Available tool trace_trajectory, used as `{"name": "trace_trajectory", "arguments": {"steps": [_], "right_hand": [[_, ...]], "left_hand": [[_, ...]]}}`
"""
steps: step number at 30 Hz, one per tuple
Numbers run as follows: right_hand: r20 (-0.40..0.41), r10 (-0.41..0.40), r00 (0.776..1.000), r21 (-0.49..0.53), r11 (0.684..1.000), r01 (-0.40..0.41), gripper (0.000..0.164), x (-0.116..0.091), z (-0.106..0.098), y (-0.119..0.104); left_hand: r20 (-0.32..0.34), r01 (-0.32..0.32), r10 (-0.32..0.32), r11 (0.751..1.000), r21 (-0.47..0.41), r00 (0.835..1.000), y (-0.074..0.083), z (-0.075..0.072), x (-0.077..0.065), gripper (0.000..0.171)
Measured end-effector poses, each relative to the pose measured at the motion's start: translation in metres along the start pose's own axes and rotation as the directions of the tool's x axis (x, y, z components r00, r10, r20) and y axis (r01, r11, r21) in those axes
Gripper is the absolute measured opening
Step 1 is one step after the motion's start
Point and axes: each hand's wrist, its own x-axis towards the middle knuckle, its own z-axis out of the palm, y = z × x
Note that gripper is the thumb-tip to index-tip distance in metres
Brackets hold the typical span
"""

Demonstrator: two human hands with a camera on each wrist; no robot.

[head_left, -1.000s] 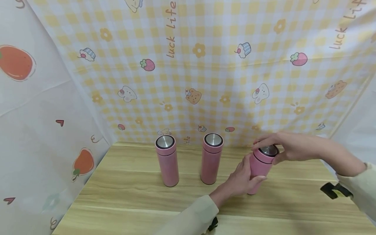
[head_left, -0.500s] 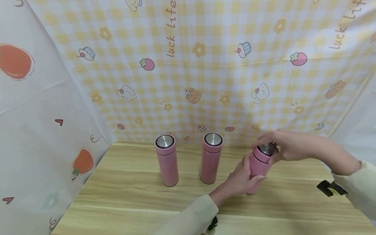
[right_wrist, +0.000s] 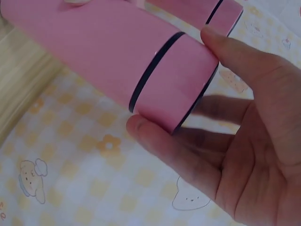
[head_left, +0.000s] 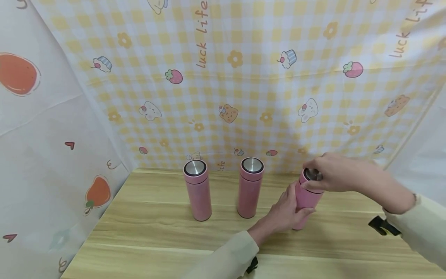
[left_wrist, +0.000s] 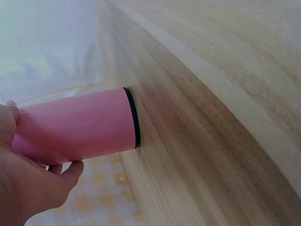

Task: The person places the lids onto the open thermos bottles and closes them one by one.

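A pink thermos flask (head_left: 308, 198) with a steel-topped lid stands at the right of the table. My left hand (head_left: 281, 213) grips its body, the fingers behind and the thumb across the front. In the left wrist view, the black-rimmed base of the flask (left_wrist: 80, 125) meets the wood. My right hand (head_left: 338, 172) holds the lid (right_wrist: 174, 77) from above, thumb on one side and a finger on the other, as the right wrist view shows. A black ring separates lid from body. The palm partly covers the steel top in the head view.
Two matching pink flasks stand upright to the left, one at centre (head_left: 250, 193) and one farther left (head_left: 199, 195). Behind the wooden table (head_left: 156, 232) hangs a yellow checked cloth (head_left: 195, 93). A white patterned cloth (head_left: 45, 166) covers the left side.
My right hand and wrist have swung leftward round the lid, and the hand now covers more of the steel top. The left hand and the other flasks stay in place.
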Motion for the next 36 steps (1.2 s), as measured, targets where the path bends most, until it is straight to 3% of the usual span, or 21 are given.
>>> {"name": "trace_trajectory", "arguments": {"steps": [4, 11, 18, 20, 27, 36], "right_hand": [[-0.058, 0.026, 0.998, -0.053, 0.998, -0.03, 0.032, 0.002, 0.005, -0.004], [-0.112, 0.068, 0.991, -0.097, 0.992, -0.079, 0.031, 0.0, 0.011, -0.009], [-0.064, 0.062, 0.996, -0.006, 0.998, -0.063, 0.032, -0.004, 0.008, -0.001], [-0.026, 0.059, 0.998, 0.041, 0.997, -0.058, 0.041, -0.006, 0.005, 0.003], [0.079, -0.044, 0.996, 0.094, 0.995, 0.036, 0.075, -0.019, -0.006, 0.018], [0.058, -0.182, 0.982, 0.169, 0.971, 0.17, 0.061, -0.02, -0.01, 0.022]], "left_hand": [[0.005, -0.003, 0.004, 1.0, -0.011, 1.0, 0.0, 0.0, 0.0, 0.08], [0.015, -0.003, 0.003, 1.0, -0.015, 1.0, 0.0, -0.002, -0.001, 0.078], [0.013, -0.013, 0.013, 1.0, -0.019, 1.0, 0.0, -0.002, -0.001, 0.079], [0.007, -0.022, 0.022, 0.999, -0.024, 1.0, 0.0, -0.002, 0.0, 0.079], [-0.003, -0.033, 0.033, 0.999, -0.035, 0.999, -0.003, 0.001, 0.0, 0.079], [-0.009, -0.039, 0.039, 0.999, -0.022, 0.999, -0.003, 0.001, 0.001, 0.081]]}}
